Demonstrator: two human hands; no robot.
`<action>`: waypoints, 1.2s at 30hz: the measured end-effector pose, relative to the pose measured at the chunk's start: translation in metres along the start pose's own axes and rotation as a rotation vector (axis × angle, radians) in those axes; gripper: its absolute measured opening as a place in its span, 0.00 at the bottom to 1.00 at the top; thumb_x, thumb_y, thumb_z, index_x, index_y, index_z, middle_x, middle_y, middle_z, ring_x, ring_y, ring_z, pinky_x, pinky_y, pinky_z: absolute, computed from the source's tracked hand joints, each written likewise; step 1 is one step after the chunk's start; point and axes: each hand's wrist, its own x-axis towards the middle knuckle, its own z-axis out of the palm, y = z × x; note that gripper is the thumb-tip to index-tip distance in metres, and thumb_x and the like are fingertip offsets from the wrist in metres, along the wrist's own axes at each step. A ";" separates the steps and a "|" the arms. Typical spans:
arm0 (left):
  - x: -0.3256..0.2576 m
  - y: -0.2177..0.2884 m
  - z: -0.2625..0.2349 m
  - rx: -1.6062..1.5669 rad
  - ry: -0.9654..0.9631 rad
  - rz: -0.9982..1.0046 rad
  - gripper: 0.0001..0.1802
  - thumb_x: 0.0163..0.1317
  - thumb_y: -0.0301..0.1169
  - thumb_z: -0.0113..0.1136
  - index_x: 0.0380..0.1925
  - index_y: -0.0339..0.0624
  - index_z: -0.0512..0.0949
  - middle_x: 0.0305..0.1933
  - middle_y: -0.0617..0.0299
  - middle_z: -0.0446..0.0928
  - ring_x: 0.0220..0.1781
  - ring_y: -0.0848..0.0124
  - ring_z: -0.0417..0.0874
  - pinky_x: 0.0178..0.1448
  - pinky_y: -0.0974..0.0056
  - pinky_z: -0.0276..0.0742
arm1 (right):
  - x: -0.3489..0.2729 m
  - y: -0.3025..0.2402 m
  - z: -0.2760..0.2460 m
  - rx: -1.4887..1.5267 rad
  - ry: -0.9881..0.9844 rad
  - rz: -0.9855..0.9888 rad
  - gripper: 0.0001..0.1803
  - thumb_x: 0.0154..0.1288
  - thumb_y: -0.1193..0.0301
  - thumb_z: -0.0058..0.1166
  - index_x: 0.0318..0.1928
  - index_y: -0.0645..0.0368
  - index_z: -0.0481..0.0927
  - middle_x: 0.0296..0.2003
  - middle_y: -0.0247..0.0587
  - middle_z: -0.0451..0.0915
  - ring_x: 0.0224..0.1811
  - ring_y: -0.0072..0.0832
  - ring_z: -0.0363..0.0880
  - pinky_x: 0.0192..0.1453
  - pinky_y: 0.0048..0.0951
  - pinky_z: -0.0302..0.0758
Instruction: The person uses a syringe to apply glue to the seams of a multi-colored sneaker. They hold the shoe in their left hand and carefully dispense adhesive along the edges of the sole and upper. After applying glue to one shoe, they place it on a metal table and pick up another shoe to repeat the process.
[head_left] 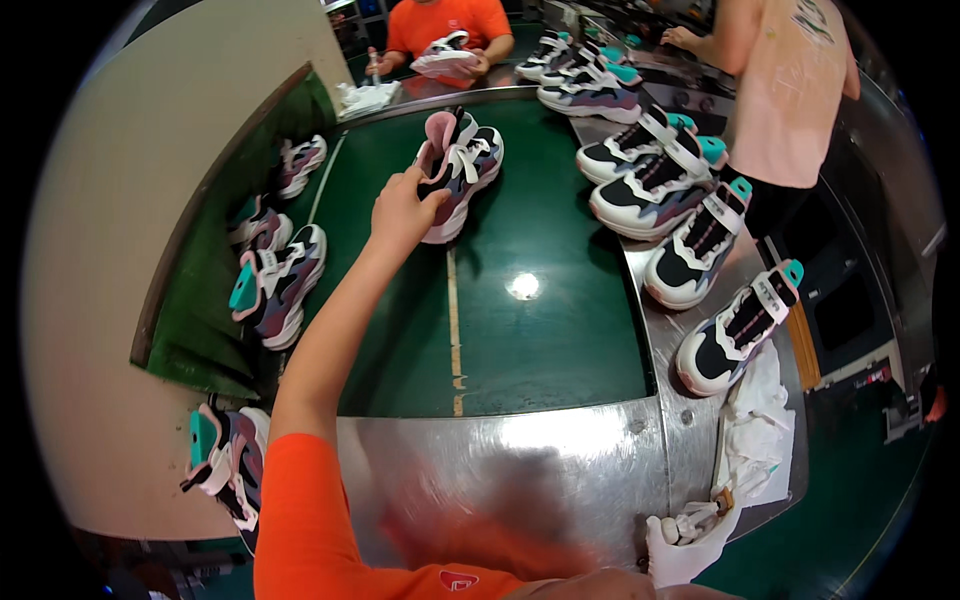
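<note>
My left hand (403, 212) reaches out over the green belt, its fingers closed on the collar of a black, white and purple sneaker (472, 180). The sneaker's pink lining shows, and its toe points away from me to the right. At the lower right, my white-gloved right hand (684, 548) is closed over the metal table edge. A small brown-ended thing sticks out of it beside some whitish pieces; their kind is unclear. Crumpled white paper (755, 430) lies just beyond that glove.
Several similar sneakers with teal inserts line the metal ledge on the right, the closest being one sneaker (735, 330). More sneakers (285, 285) stand along the left side. Across the belt (540, 350), a person in orange (450, 20) holds a shoe. Another person (790, 90) stands at the right.
</note>
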 end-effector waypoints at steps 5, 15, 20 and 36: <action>0.032 0.016 0.048 -0.001 -0.009 0.012 0.21 0.50 0.43 0.72 0.35 0.40 0.78 0.37 0.49 0.82 0.42 0.51 0.83 0.45 0.54 0.77 | 0.001 -0.014 0.001 0.113 0.001 0.188 0.57 0.32 0.78 0.67 0.69 0.70 0.54 0.47 0.46 0.69 0.40 0.28 0.69 0.49 0.26 0.70; 0.023 0.069 0.046 0.503 0.037 0.284 0.31 0.54 0.47 0.68 0.52 0.38 0.75 0.51 0.41 0.75 0.52 0.48 0.79 0.49 0.53 0.79 | 0.000 0.004 -0.004 -0.002 0.042 -0.066 0.56 0.30 0.74 0.65 0.67 0.72 0.55 0.50 0.49 0.69 0.39 0.30 0.68 0.50 0.29 0.70; 0.011 0.123 0.053 -0.206 -0.327 0.344 0.28 0.60 0.49 0.63 0.48 0.36 0.77 0.50 0.45 0.79 0.51 0.51 0.81 0.51 0.55 0.77 | 0.000 -0.001 -0.001 0.154 0.056 0.020 0.58 0.27 0.76 0.61 0.67 0.72 0.55 0.48 0.50 0.69 0.37 0.30 0.67 0.50 0.30 0.69; 0.107 0.125 0.214 -1.062 -0.705 -0.710 0.47 0.53 0.69 0.59 0.55 0.35 0.73 0.45 0.47 0.80 0.48 0.57 0.82 0.47 0.54 0.79 | -0.001 0.005 -0.006 0.288 0.080 0.248 0.63 0.18 0.69 0.70 0.65 0.74 0.57 0.43 0.43 0.71 0.36 0.26 0.67 0.48 0.28 0.63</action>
